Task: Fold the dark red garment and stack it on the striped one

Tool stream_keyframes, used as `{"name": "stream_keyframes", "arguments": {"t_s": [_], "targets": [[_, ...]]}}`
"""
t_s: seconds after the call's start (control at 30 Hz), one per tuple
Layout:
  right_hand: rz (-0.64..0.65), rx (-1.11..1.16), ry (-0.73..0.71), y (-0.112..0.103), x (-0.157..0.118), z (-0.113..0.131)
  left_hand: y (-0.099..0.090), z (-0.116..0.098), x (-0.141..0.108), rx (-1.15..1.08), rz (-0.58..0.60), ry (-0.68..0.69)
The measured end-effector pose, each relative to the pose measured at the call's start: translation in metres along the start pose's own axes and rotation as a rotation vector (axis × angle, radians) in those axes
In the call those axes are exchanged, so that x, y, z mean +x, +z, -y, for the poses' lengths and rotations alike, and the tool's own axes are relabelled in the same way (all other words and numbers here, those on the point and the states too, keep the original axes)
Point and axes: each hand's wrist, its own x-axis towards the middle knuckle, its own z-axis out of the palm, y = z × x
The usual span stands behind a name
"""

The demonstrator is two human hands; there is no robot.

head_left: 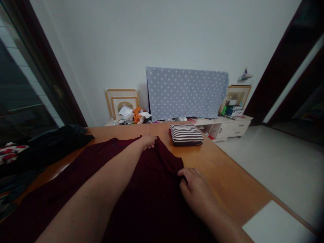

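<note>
A dark maroon shirt (152, 182) is spread over the wooden table in front of me, with a few tiny glints on its cloth. My left hand (149, 141) reaches across it, fingers closed on the far edge near the shoulder. At the right edge, my right hand (196, 185) pinches the cloth between thumb and fingers just below a corner. Part of the shirt lies hidden under my left forearm. Beyond my right hand sits a folded stack of clothes (186, 134), with brown and white stripes on top.
Dark clothes (50, 145) lie heaped on the table's left side. A white sheet (278, 224) rests at the near right of the wooden table (227, 172). Behind stands a low white cabinet (234, 130), with a polka-dot cloth (187, 92) draped over something and framed pictures (123, 101) nearby.
</note>
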Motion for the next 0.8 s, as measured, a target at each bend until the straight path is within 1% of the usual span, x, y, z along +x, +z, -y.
{"name": "stream_keyframes", "arguments": {"t_s": [0.1, 0.23, 0.4, 0.53, 0.6, 0.73, 0.8], "targets": [[-0.036, -0.010, 0.023, -0.001, 0.000, -0.002, -0.003, 0.007, -0.014, 0.107, 0.039, 0.053], [-0.014, -0.023, 0.010, -0.001, 0.001, -0.004, -0.002, 0.015, -0.032, 0.161, 0.064, 0.154], [0.030, -0.051, -0.009, 0.001, 0.002, -0.005, 0.000, 0.017, -0.045, 0.179, -0.015, 0.220], [0.066, -0.071, -0.002, 0.001, 0.002, -0.004, -0.003, 0.021, -0.051, 0.243, -0.058, 0.207], [0.067, -0.082, 0.017, 0.001, 0.002, -0.003, -0.005, 0.024, -0.054, 0.289, -0.075, 0.202], [0.060, -0.101, 0.050, 0.001, 0.003, -0.002, -0.003, 0.030, -0.057, 0.396, -0.151, 0.269], [0.059, -0.108, 0.057, 0.001, 0.003, -0.002, -0.001, 0.030, -0.059, 0.387, -0.170, 0.282]]}}
